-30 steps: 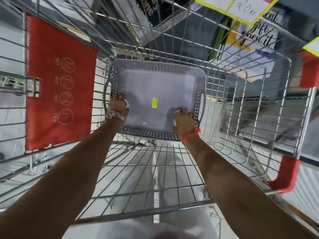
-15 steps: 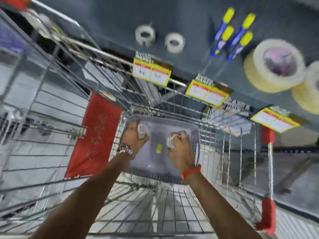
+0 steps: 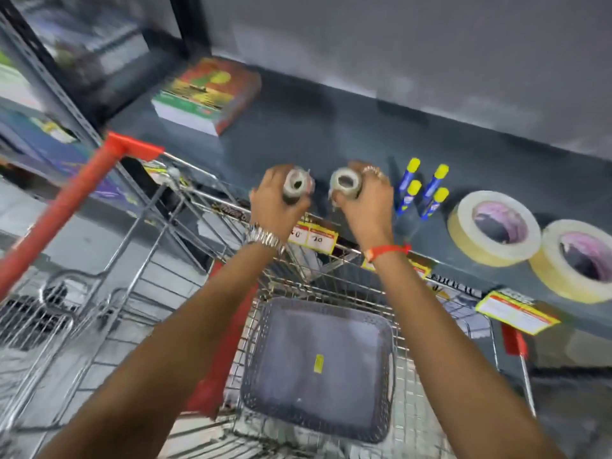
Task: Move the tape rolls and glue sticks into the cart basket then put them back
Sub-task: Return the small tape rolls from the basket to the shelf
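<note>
My left hand [image 3: 275,200] grips a small clear tape roll [image 3: 295,186] and my right hand [image 3: 367,200] grips another small clear tape roll [image 3: 345,184]. Both are held up over the front edge of the dark shelf [image 3: 331,134]. Just right of my right hand, several blue glue sticks with yellow caps [image 3: 425,188] lie on the shelf. Two large beige tape rolls [image 3: 495,226] [image 3: 579,260] lie further right. Below, the grey plastic basket [image 3: 381,429] sits in the wire cart [image 3: 185,226] with nothing but a yellow sticker inside.
A thick book [image 3: 207,94] lies at the shelf's back left. Yellow price tags [image 3: 516,313] hang along the shelf's front edge. The cart's red handle bar [image 3: 66,207] runs at the left. A black shelf upright [image 3: 185,24] stands at the back left.
My hands picked a small tape roll each out of the grey basket and rose to the shelf. The view swung up from the cart to the shelf.
</note>
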A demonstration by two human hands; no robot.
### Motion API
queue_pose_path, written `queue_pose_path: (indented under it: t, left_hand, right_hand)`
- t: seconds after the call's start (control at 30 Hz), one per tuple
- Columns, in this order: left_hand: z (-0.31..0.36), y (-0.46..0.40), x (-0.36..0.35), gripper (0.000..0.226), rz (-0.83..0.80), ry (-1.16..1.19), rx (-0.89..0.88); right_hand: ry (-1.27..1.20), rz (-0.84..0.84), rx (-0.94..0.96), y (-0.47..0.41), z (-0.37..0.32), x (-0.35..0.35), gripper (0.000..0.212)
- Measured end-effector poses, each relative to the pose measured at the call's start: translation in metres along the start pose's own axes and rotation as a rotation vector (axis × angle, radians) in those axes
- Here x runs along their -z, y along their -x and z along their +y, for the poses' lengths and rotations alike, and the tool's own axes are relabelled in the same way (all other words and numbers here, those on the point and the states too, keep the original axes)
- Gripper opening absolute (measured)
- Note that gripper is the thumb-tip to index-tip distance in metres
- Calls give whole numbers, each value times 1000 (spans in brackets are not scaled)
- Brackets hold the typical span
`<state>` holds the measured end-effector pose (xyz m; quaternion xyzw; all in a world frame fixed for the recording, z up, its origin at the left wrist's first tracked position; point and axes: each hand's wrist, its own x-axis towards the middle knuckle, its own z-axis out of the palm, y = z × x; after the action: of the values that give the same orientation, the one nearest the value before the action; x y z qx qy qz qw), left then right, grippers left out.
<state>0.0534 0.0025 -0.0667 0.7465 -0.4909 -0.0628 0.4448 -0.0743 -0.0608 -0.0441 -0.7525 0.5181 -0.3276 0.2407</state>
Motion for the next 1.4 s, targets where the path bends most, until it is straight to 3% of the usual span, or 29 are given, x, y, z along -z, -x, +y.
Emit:
queue_pose_path:
  t: [0.17,0.3,0.43,0.57,0.7,0.8,0.97,1.2,1.4]
  left_hand:
    - [0,-19,-10,55,-203,-203,102]
    - [-3,-22,-14,51,-294,-197,95]
    - [-3,-26,-16,47,-258,-193,71]
    - [-1,-29,-15,59,-230,-134,122]
    - [-3,-29,-16,49,-78,347,426]
    - [-1,-29,-20,46,-38,481,544]
    - [2,-33,-32,57,-90,473,545]
    - [2,-30,-33,57,-91,392,492]
    - [5,-26,-29,56,-132,364,470]
  right_hand:
    - [116,-108,-55,-16,11,-15,53]
    - [131,-146,-77,-15,15,-21,52]
    - [104,-155,-74,-16,16,-19,53]
    - [-20,-105,-157,-16,15,-19,49]
    - [-272,16,-419,-14,14,-15,32]
    - [-389,71,-512,-9,10,-19,36]
    - [-362,25,-470,-3,0,-26,36]
    - [-329,18,-420,0,1,-24,33]
    - [-310,-6,-390,3,0,-24,43]
